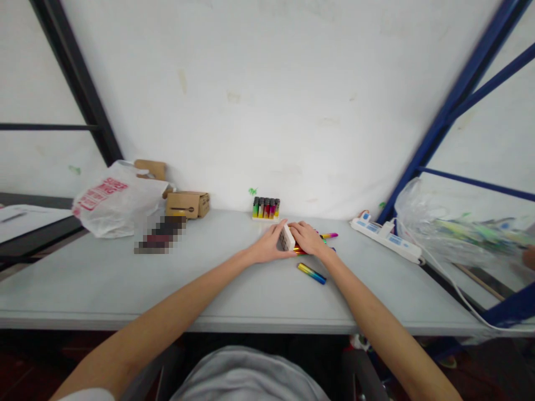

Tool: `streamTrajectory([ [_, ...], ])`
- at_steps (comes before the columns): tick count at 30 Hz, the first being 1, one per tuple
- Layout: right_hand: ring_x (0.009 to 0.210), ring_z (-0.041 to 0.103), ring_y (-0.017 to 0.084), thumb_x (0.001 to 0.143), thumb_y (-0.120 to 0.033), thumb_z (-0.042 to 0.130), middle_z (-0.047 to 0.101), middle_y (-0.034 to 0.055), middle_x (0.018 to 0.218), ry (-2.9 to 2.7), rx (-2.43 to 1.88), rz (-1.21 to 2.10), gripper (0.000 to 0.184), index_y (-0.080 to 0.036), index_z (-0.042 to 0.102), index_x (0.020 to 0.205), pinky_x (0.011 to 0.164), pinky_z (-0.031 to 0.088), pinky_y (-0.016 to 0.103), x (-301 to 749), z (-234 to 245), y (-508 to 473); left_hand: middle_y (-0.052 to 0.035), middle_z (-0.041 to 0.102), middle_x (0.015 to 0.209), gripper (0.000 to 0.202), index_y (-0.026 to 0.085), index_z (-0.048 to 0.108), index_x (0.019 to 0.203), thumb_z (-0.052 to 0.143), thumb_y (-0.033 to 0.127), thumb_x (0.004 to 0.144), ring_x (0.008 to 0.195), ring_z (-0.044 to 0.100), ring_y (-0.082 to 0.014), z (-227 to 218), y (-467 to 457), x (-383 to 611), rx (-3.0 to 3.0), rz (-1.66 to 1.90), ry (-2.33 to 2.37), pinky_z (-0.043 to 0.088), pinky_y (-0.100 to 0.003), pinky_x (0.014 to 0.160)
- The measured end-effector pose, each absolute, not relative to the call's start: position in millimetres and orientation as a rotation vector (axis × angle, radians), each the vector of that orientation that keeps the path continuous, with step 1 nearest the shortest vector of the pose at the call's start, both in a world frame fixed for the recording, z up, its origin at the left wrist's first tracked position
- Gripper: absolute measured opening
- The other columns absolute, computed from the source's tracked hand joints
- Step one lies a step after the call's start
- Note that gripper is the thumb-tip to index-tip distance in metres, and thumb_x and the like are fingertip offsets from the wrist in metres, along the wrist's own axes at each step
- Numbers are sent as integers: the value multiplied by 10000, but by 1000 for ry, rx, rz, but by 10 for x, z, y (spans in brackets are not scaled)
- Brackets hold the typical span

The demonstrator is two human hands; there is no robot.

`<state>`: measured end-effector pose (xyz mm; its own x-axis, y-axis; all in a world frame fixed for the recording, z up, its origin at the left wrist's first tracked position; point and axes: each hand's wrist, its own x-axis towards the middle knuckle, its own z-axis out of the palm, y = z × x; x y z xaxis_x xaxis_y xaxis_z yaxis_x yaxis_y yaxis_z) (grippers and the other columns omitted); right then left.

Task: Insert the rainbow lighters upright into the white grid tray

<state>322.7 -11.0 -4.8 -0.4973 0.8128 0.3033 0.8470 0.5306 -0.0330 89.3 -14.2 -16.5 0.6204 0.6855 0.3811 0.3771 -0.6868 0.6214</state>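
Note:
My left hand grips a white tray with holes, tipped up on its side, thumb and fingers around it. Right beside it, my right hand curls over several shiny multicoloured lighters on the table; its fingers partly hide them, and how many it holds cannot be seen. One yellow-to-blue lighter lies by itself nearer the front edge. Behind my hands stands a similar white tray filled with upright lighters, their black tops up.
On the grey table, a white plastic bag and a cardboard box sit at the left, near a blurred-out dark item. At the right are a white power strip with its cable and a clear plastic bag. Blue posts rise at the right.

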Motion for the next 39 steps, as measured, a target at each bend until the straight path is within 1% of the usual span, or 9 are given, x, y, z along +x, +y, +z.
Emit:
streamTrajectory([
  [7,1189,664,231,1145,-200,388,765,135,1268,-2295,-1340,82,400,-163,763,1280,1106,488,350,3435,-59,-11,-237,303,1799,1300,194,151,1791,826,771,841,1679,316,-415,-159,-145,876,2345,784,871,267,-554,1381],
  [13,1007,698,223,1058,-168,456,796,102,1076,-2089,-1498,177,339,-168,795,1064,979,514,318,3633,-26,22,-246,344,1772,1310,184,129,1795,823,758,844,1654,361,-409,-134,-156,860,2350,762,859,275,-550,1377],
  [21,979,727,225,981,-142,466,825,85,1022,-2077,-1498,247,346,-178,807,934,955,522,306,3724,75,-6,-245,385,1748,1295,190,156,1794,821,767,844,1640,388,-409,-110,-175,857,2358,772,853,285,-559,1371],
  [23,1012,730,228,995,-139,459,826,96,1060,-2091,-1502,229,356,-172,813,976,978,521,313,3700,106,-29,-251,366,1758,1301,179,152,1793,818,768,845,1649,372,-412,-109,-175,857,2358,764,852,281,-559,1373],
  [26,1127,716,237,1060,-187,461,812,124,1197,-2145,-1461,151,359,-162,808,1144,1067,500,342,3567,138,-83,-254,359,1764,1306,178,147,1793,820,768,843,1650,371,-417,-127,-158,864,2357,765,845,280,-566,1373],
  [29,1242,680,252,1136,-279,446,770,150,1331,-2242,-1432,72,385,-153,756,1326,1130,472,370,3334,124,-146,-251,360,1769,1304,186,167,1789,839,758,830,1647,374,-423,-168,-125,873,2356,797,827,290,-574,1367],
  [31,1275,666,253,1159,-267,406,748,161,1379,-2319,-1441,22,409,-139,710,1401,1139,467,367,3180,88,-181,-254,358,1771,1300,179,180,1784,844,756,827,1649,370,-422,-191,-104,877,2361,819,814,290,-572,1367],
  [34,1248,673,266,1157,-205,379,741,182,1365,-2432,-1490,-89,400,-129,707,1373,1121,476,367,3044,31,-216,-266,379,1753,1308,167,188,1780,841,772,821,1639,388,-424,-203,-91,877,2366,825,821,294,-570,1365],
  [39,1182,667,316,1117,-208,480,718,204,1346,-2541,-1538,-211,325,-145,715,1333,1060,506,398,3033,23,-258,-260,389,1744,1307,172,182,1782,829,783,826,1636,392,-414,-178,-111,875,2359,816,836,299,-553,1364],
])
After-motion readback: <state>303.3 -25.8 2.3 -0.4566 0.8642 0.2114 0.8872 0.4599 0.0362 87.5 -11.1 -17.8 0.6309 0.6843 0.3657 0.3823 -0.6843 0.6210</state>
